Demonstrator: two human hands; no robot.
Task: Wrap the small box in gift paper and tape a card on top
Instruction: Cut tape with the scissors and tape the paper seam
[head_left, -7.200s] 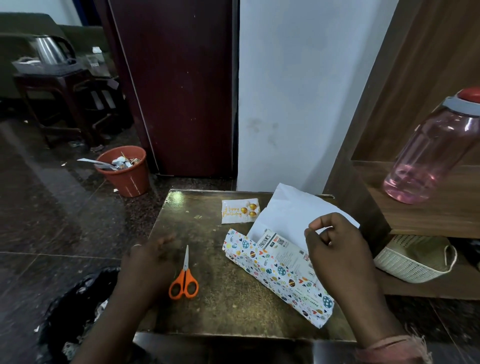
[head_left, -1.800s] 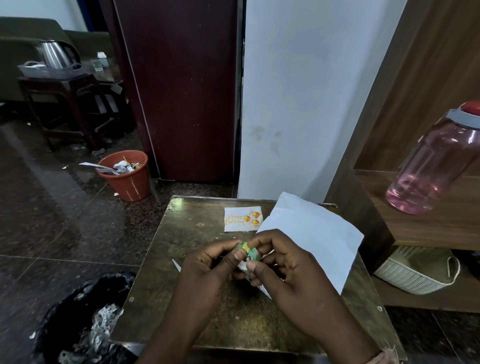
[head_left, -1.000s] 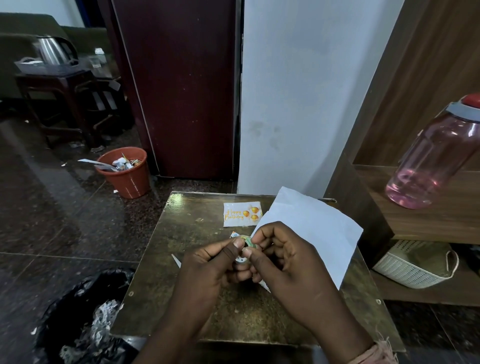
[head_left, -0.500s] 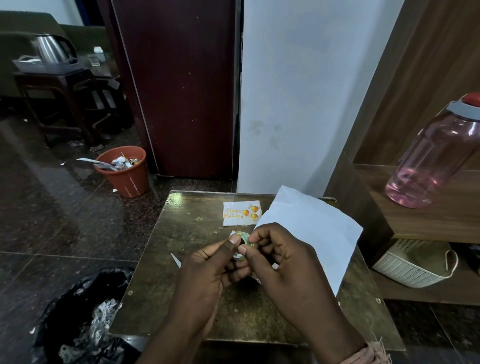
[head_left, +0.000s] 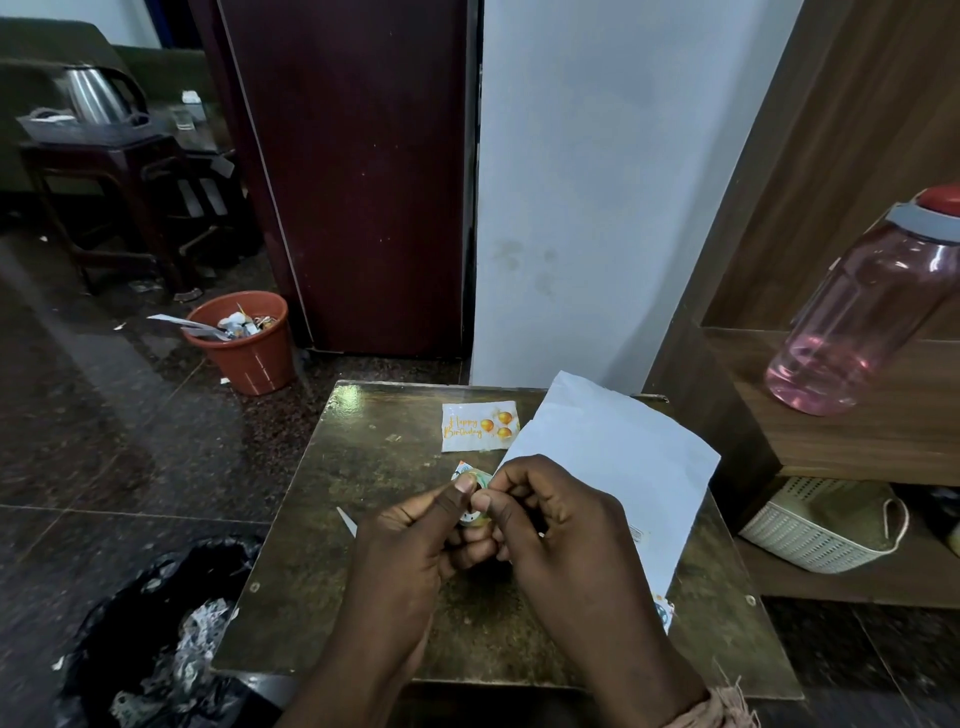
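Over the middle of the small brass-coloured table (head_left: 322, 571), both my hands meet on a small tape roll (head_left: 474, 500) with a green and white core. My left hand (head_left: 410, 540) grips it with the thumb on top. My right hand (head_left: 556, 530) pinches its right side with thumb and forefinger. The gift paper (head_left: 618, 457) lies white side up behind my right hand, and a patterned corner (head_left: 664, 613) shows at the front right. A "Happy Birthday" card (head_left: 479, 426) lies flat at the table's back. My hands and the paper hide the box.
The tip of the scissors (head_left: 347, 521) pokes out left of my left hand. A black bin bag (head_left: 156, 639) sits on the floor at the front left, an orange bucket (head_left: 244, 348) farther back. A pink bottle (head_left: 862, 312) and a white basket (head_left: 815, 525) occupy shelves on the right.
Seven seconds ago my hands were apart, with the box and scissors showing. Now both hold the tape roll above them. Over the last second my fingers only shifted a little on the roll.
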